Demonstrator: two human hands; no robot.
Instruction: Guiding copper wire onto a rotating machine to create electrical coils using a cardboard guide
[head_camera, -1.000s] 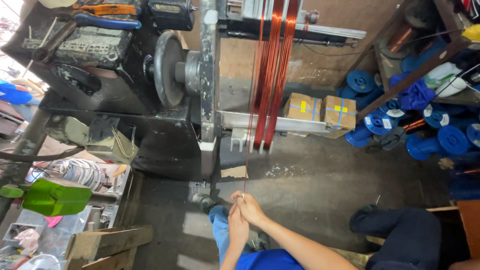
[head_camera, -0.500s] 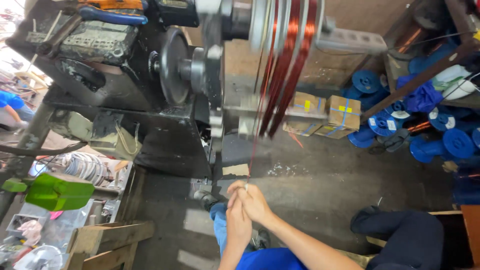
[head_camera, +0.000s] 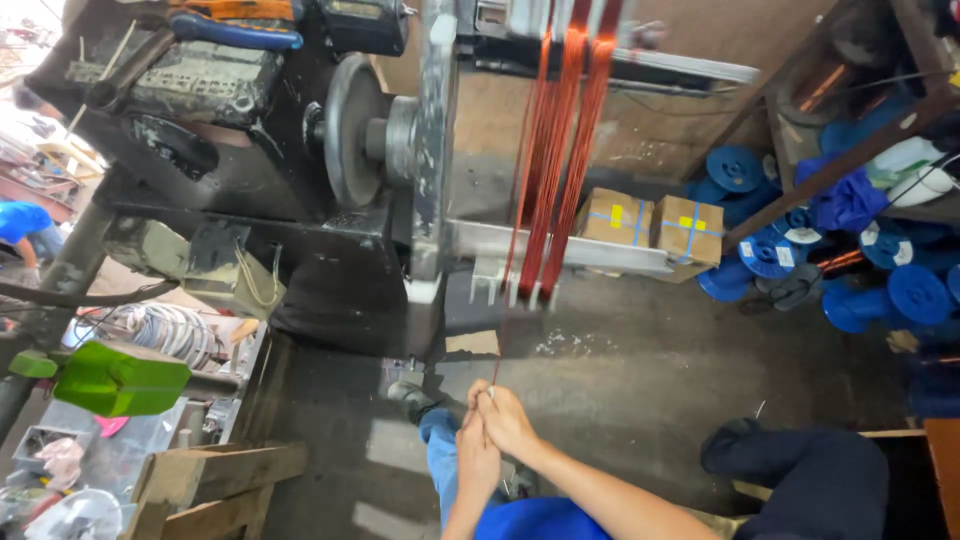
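Low in the middle of the frame, the left hand (head_camera: 477, 455) and right hand (head_camera: 507, 418) press together, fingers closed, pinching a thin copper wire (head_camera: 497, 365) that rises to the reddish wire bands (head_camera: 560, 150) on the winding machine (head_camera: 300, 170). At right, blue spools (head_camera: 915, 292) lie heaped beside two cardboard boxes (head_camera: 650, 225).

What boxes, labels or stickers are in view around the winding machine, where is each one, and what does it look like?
Left cardboard box: on the floor behind the copper wire strands, brown, blue tape, yellow sticker.
Right cardboard box: touching it, same look.
Blue spools: piled at right, round whitish labels on some ends.
No screen visible.
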